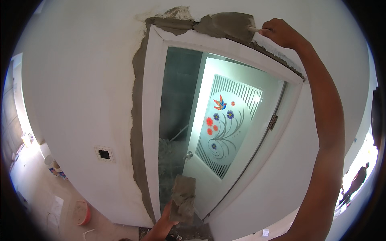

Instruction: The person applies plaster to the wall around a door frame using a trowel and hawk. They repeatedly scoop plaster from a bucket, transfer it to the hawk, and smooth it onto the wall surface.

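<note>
Above the door frame (154, 92), my right hand (282, 33) is closed around the handle of a trowel (237, 25). Its mortar-grey blade lies against the wall along the top of the frame. Low in the view, my left hand (164, 223) grips a small board (179, 182) loaded with a lump of wet grey mortar (186, 203). Grey mortar (138, 100) fills a strip down the frame's left side. A rough, ragged edge (281, 57) runs along the top right of the frame, and broken plaster (181, 13) shows at the upper left corner.
A white door (193, 160) with a flowered glass panel stands ajar inside the frame. An electrical box (104, 154) is set in the left wall. On the floor at left are a red bowl (83, 213) and a bucket (50, 161). A person (356, 182) is far right.
</note>
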Demonstrator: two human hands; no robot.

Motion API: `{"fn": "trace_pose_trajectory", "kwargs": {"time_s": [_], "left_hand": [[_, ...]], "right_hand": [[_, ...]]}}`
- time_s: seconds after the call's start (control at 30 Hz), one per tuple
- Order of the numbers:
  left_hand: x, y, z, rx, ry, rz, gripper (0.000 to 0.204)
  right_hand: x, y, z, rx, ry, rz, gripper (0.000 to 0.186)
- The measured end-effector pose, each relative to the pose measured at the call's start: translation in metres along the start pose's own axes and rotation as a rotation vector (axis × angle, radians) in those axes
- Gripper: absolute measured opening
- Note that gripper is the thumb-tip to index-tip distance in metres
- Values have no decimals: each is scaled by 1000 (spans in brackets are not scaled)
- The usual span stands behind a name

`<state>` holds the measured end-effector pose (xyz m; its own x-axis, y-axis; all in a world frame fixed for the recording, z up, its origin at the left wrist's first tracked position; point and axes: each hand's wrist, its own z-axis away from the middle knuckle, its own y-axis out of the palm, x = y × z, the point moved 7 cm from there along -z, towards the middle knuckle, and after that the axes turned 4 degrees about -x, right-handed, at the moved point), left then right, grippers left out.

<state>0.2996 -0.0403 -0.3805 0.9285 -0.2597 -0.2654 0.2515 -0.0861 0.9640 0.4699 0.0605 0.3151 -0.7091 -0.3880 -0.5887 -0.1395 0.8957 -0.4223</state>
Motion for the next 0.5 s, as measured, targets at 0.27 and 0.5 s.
{"fn": "trace_pose_trajectory", "kwargs": {"time_s": [0.27,0.5], "left_hand": [[-11,-2,22,-135,128,-240,34],[-8,-6,27,-94,94,-131,33]], "right_hand": [[19,-34,19,-220,112,-71,36],[61,-16,-16,26,54,-49,36]]}}
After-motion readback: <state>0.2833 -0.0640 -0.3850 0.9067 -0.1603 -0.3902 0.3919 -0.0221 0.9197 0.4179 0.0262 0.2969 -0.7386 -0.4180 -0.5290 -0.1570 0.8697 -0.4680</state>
